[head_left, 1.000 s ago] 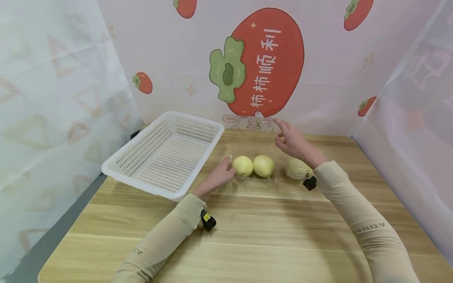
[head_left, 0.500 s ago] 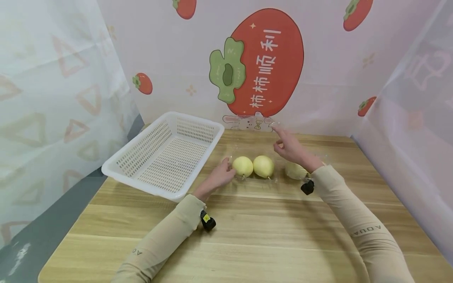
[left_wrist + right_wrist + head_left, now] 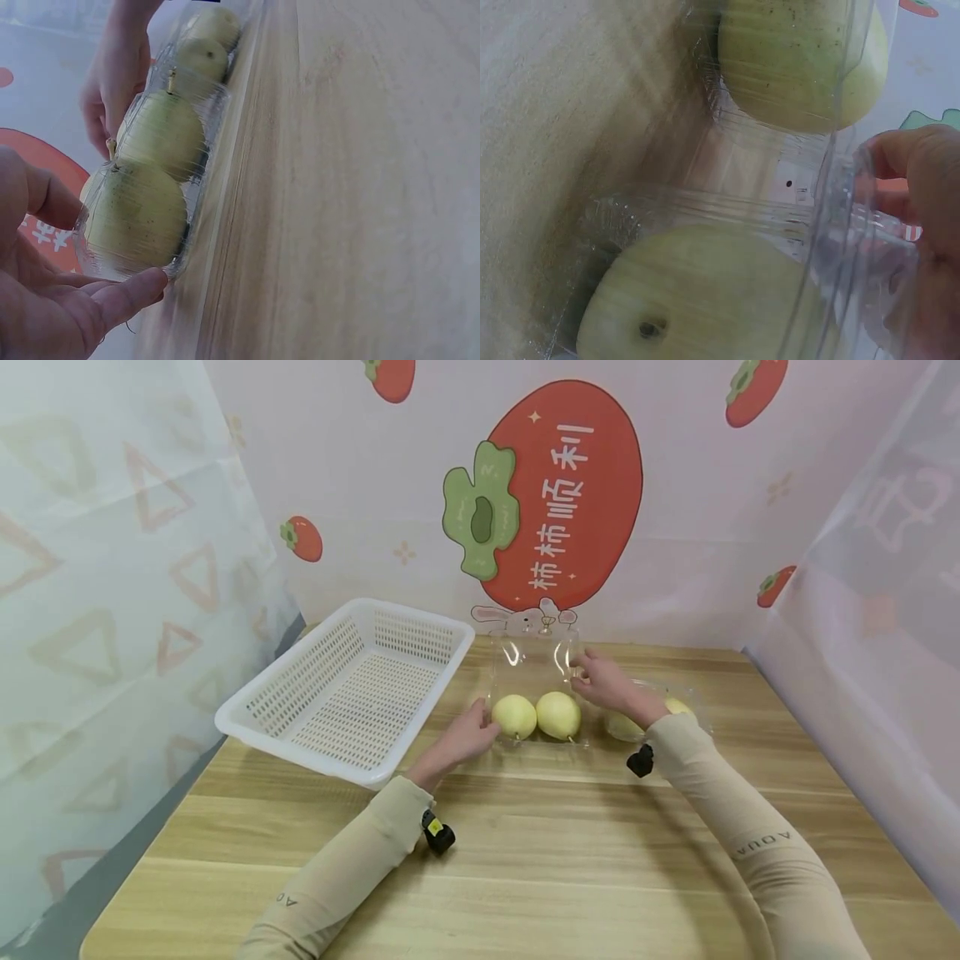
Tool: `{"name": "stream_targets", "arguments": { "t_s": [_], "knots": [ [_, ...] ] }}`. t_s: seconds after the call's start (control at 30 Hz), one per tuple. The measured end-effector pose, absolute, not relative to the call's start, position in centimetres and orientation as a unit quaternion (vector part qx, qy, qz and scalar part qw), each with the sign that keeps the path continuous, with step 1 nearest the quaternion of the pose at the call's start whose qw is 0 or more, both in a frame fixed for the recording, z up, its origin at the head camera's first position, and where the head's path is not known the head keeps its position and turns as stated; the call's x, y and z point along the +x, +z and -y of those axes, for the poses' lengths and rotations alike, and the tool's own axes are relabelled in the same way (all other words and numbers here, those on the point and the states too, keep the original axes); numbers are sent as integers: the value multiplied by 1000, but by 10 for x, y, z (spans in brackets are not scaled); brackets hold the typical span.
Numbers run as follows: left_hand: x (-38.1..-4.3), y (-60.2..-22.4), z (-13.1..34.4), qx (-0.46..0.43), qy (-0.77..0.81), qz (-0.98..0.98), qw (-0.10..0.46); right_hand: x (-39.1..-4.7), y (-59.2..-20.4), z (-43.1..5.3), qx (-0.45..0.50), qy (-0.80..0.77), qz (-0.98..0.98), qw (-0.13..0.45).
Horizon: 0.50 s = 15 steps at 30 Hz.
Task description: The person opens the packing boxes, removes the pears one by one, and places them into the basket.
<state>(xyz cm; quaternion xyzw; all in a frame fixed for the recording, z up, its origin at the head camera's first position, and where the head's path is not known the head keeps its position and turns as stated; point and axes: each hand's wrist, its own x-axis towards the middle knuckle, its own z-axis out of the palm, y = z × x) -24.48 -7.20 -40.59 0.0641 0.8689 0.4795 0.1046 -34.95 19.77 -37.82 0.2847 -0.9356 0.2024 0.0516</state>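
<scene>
Two pale yellow pears (image 3: 514,717) sit side by side in a clear plastic clamshell box (image 3: 180,262), its transparent lid (image 3: 534,662) raised behind them. My left hand (image 3: 467,732) holds the box's left end; in the left wrist view the thumb is at its rim and the fingers lie along the end wall. At the raised lid's right edge is my right hand (image 3: 606,683), holding it with bent fingers. Its forearm passes over a second clear box (image 3: 624,727) with pears inside, partly hidden by that hand and sleeve in the head view.
A white slotted plastic basket (image 3: 360,710) stands left of the boxes, near the left hand. The wooden table (image 3: 525,860) meets a printed backdrop (image 3: 375,460) behind, with hanging sheets on both sides.
My right hand has come down and nearer, and the lid's upper edge has dropped with it. The left hand stays at the box's left end.
</scene>
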Motion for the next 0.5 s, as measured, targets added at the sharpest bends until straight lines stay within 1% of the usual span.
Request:
{"name": "stream_targets", "arguments": {
  "t_s": [0.13,0.2,0.5],
  "knots": [
    [-244,-406,71,62,475,-872,103,-350,-375,-195,272,180,945,8],
    [-244,-406,71,60,474,-872,105,-350,-374,-194,271,170,947,-3],
    [-244,-404,72,65,467,-876,99,-349,-369,-190,281,144,949,-11]
  ]
}}
